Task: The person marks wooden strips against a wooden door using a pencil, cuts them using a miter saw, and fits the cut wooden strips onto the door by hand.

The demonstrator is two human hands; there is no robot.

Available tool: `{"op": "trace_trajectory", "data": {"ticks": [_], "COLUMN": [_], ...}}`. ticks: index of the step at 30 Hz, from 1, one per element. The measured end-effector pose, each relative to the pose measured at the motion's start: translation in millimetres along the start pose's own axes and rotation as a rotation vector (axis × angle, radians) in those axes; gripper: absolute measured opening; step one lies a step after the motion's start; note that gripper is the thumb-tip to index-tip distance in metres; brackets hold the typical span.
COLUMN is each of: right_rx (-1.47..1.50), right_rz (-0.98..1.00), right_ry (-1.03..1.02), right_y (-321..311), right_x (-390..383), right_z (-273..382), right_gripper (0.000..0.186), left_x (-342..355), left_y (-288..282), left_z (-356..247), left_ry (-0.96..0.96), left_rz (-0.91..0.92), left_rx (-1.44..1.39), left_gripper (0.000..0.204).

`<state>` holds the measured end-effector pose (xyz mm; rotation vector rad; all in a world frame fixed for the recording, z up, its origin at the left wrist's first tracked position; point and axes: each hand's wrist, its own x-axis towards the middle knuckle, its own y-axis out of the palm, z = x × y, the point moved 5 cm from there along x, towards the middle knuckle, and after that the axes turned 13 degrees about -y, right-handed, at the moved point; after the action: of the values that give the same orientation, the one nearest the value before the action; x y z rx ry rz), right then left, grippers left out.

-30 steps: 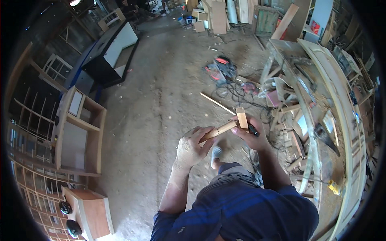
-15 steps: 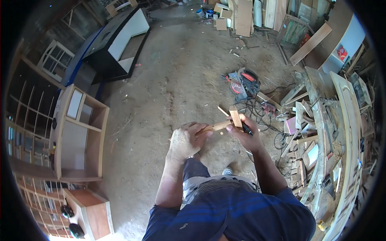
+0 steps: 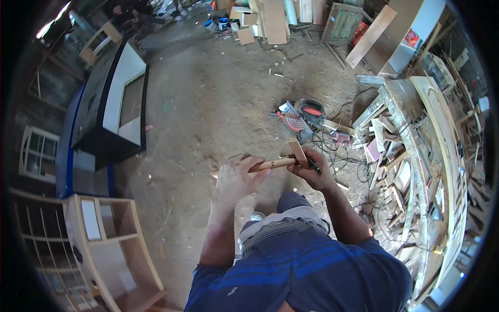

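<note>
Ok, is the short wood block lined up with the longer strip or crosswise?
Crosswise: the short wood block at the right hand slants across the line of the longer strip.

Item count, workshop
We count two grips, one wooden strip, one short crosspiece, one black pen-shaped item, one red-handled power saw, two blue buckets, one white window frame and one green-panelled frame.

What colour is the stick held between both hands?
The stick is light tan with small dark spots, best seen in the head view.
</note>
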<state>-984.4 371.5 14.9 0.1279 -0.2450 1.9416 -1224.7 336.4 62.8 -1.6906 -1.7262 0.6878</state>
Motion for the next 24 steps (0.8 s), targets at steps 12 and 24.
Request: {"op": "trace_trajectory", "data": {"ticks": [12,24], "right_rx": [0.131,-0.343], "right_rz": [-0.071,-0.349], "right_ry": [-0.056,-0.122], "right_y": [0.4,-34.3], "right_x": [277.4,502.4], "right_z": [-83.8,-139.0], "right_gripper": [0.034,0.029], "left_x": [271.7,577.7], "left_y": [-58.1,-58.1], "left_z": [74.2,134.9], "left_ry": [0.019,0.102], "left_rz": [0.056,0.35], "left_rx": [0.147,0.207], "left_gripper": [0.035,0.035]}}
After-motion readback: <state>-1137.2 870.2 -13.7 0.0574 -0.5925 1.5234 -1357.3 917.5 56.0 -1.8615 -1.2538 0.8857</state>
